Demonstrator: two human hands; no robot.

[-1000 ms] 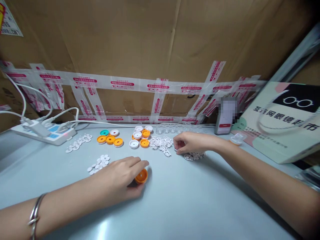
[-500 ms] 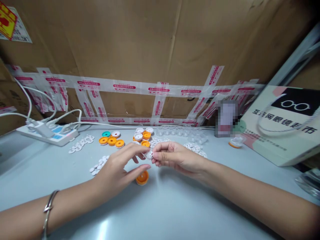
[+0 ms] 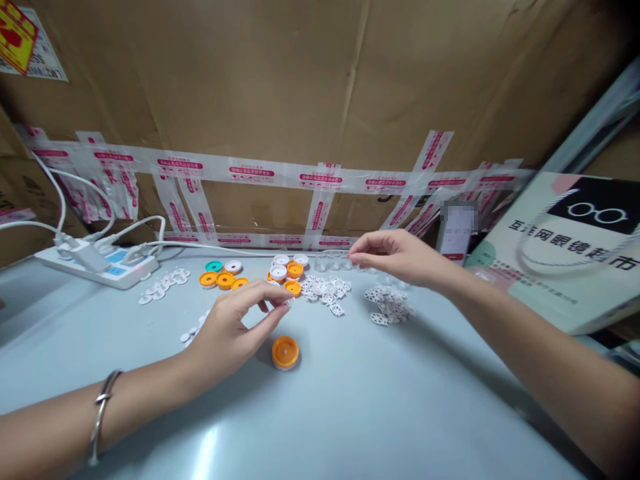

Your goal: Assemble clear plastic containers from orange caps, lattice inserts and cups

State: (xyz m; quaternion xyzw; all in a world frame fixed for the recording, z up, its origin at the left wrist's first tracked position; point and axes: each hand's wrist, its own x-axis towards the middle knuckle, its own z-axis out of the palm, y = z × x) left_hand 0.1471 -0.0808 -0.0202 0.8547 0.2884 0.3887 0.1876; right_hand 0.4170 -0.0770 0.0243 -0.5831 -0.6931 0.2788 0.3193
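Note:
My left hand (image 3: 240,313) is closed in a pinch above the table, with a small whitish piece (image 3: 287,303) mostly hidden at its fingertips. Just below it to the right, an orange round cap (image 3: 285,352) lies face up with a white rim underneath. My right hand (image 3: 395,259) reaches to the back, thumb and fingers together at the row of clear plastic cups (image 3: 333,261). Whether a cup is between those fingertips cannot be made out. Between the hands lies a pile of small white perforated pieces (image 3: 325,291); a second perforated pile (image 3: 389,307) sits below my right hand.
Orange caps (image 3: 225,281), a teal cap (image 3: 213,266) and white caps (image 3: 279,272) stand at the back. White discs (image 3: 163,287) lie left, near a power strip (image 3: 100,263) with cables. A phone (image 3: 456,233) and paper bag (image 3: 575,247) stand right, before a taped carton (image 3: 250,100).
My right hand has left the small piece at my left fingertips and moved back and right to the clear cups. My left hand stays nearly in place, its fingers closer together.

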